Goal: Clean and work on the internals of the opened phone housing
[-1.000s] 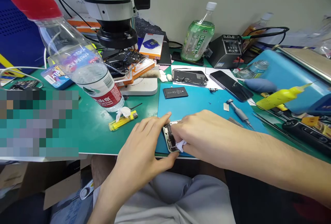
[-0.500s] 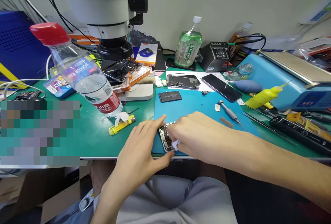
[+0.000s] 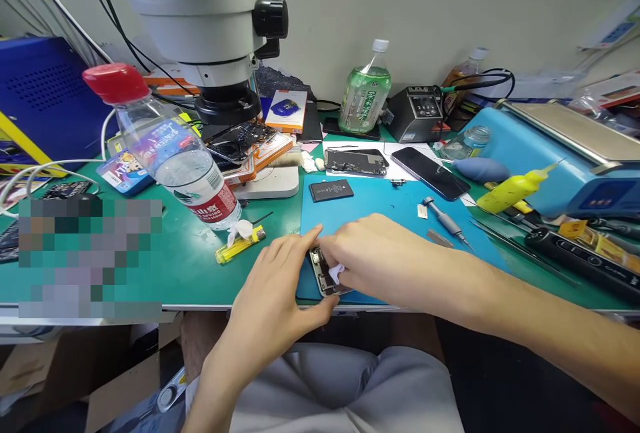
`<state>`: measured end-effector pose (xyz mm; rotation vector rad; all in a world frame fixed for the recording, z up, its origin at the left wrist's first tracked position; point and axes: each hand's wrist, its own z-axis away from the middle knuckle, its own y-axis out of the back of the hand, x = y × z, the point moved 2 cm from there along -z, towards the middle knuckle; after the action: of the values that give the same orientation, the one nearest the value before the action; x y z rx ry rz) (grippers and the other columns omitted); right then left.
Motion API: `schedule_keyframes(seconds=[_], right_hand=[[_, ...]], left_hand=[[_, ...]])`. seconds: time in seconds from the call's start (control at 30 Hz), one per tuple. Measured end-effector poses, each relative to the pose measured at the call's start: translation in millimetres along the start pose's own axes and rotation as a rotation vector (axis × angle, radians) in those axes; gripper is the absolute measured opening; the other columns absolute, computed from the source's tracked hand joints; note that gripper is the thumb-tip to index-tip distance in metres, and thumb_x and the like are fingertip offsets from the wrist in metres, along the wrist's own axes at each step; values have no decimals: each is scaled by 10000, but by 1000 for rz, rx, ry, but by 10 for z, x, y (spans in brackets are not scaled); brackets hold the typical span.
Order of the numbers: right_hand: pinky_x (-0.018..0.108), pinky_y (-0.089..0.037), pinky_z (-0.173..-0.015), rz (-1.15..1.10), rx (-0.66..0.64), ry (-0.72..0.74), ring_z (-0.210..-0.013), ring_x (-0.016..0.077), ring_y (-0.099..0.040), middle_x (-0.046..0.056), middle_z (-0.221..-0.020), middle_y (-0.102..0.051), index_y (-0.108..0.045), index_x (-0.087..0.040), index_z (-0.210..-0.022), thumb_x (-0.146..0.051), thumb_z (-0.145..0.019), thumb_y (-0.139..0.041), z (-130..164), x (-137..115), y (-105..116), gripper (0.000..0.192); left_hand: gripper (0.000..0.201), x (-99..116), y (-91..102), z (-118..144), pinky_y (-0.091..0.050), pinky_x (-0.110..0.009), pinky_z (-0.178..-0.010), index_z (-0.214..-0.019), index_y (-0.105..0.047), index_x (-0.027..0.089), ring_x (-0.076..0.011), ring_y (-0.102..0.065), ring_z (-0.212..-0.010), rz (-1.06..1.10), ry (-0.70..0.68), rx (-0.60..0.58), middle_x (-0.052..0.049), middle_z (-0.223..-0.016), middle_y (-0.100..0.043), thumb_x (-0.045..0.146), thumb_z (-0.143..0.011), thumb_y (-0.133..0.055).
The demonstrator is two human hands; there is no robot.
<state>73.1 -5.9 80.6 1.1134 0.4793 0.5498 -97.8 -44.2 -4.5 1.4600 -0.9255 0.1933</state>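
Observation:
An opened phone (image 3: 321,273) with its insides showing lies on the blue mat (image 3: 380,199) at the table's near edge. My left hand (image 3: 273,296) clasps the phone's left end between thumb and fingers. My right hand (image 3: 375,256) covers most of the phone and presses a small white wad (image 3: 335,273) onto its insides with pinched fingertips.
A tilted water bottle (image 3: 173,153) with a red cap and a yellow lighter (image 3: 240,245) lie left. Behind stand a microscope (image 3: 210,26), a green bottle (image 3: 365,89), a battery (image 3: 331,189), a second opened phone (image 3: 355,161), a black phone (image 3: 436,171), a screwdriver (image 3: 445,221), a yellow squeeze bottle (image 3: 515,189).
My right hand and the white wad have slid a little left along the phone. The view has tilted up slightly. My left hand keeps its hold.

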Motion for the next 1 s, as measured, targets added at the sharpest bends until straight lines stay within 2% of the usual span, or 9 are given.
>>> schedule_keyframes(seconds=[0.2, 0.33, 0.4, 0.5, 0.57, 0.67, 0.73, 0.9, 1.0], right_hand=[[277, -215, -532, -14, 16, 21, -596, 162, -622, 20, -725, -724, -677, -200, -760, -46, -803, -617, 18, 3, -76, 171], [279, -257, -560, -29, 102, -6, -652, 170, -659, 31, -791, -744, -683, -195, -805, -45, -837, -623, 80, 45, -133, 165], [269, -325, -594, -119, 179, -11, -696, 163, -670, 22, -836, -750, -698, -202, -835, -42, -848, -631, 183, 113, -157, 175], [254, -440, -655, -435, 433, -109, -755, 151, -678, -16, -898, -762, -726, -243, -969, -123, -929, -616, 444, 268, -227, 168], [265, -476, -616, -596, 561, -242, -702, 164, -663, -13, -825, -750, -720, -250, -901, -284, -1022, -590, 635, 350, -354, 181], [250, -552, -634, -682, 636, -288, -747, 174, -718, -19, -887, -776, -735, -279, -932, -383, -1032, -617, 832, 321, -612, 187], [247, -545, -565, -639, 715, -308, -704, 178, -718, -18, -887, -776, -735, -297, -968, -383, -1022, -633, 899, 220, -749, 144], [299, -535, -594, -364, 1126, -462, -662, 186, -689, -3, -877, -744, -656, -317, -1014, -194, -1004, -648, 921, -72, -835, 125], [315, -544, -698, -252, 1100, -443, -765, 192, -718, 6, -951, -750, -612, -304, -1070, -129, -1009, -648, 793, -115, -828, 189]], left_hand=[[821, 18, 15, -7, -439, -497, -1166, -1625, -348, 298, -296, -521, -1394, 15, 2, -16, -70, -1501, -603, 286, -902, -738], [817, 22, 7, -8, -435, -495, -1171, -1623, -347, 303, -289, -518, -1397, 15, 12, -16, -62, -1503, -598, 276, -905, -737], [827, 22, 4, -3, -429, -496, -1179, -1628, -336, 309, -288, -510, -1406, 18, 13, -17, -57, -1510, -591, 270, -907, -741], [843, 26, 13, 8, -415, -498, -1196, -1637, -316, 317, -294, -485, -1431, 32, 11, -23, -56, -1534, -573, 281, -916, -752], [851, 31, 27, 12, -415, -494, -1199, -1642, -304, 332, -294, -479, -1436, 47, 13, -32, -52, -1539, -566, 281, -923, -755], [865, 35, 47, 15, -436, -481, -1187, -1645, -292, 359, -290, -491, -1430, 73, 29, -41, -46, -1542, -561, 263, -925, -762], [874, 35, 51, 17, -441, -481, -1188, -1647, -283, 367, -291, -493, -1436, 78, 32, -35, -51, -1553, -553, 266, -927, -768], [918, 31, 29, 29, -411, -501, -1232, -1647, -279, 354, -309, -432, -1502, 17, 1, -10, -78, -1605, -497, 345, -908, -825], [1003, 30, 10, 31, -425, -506, -1225, -1656, -267, 353, -321, -440, -1491, -24, -15, -25, -81, -1579, -512, 401, -862, -877]])
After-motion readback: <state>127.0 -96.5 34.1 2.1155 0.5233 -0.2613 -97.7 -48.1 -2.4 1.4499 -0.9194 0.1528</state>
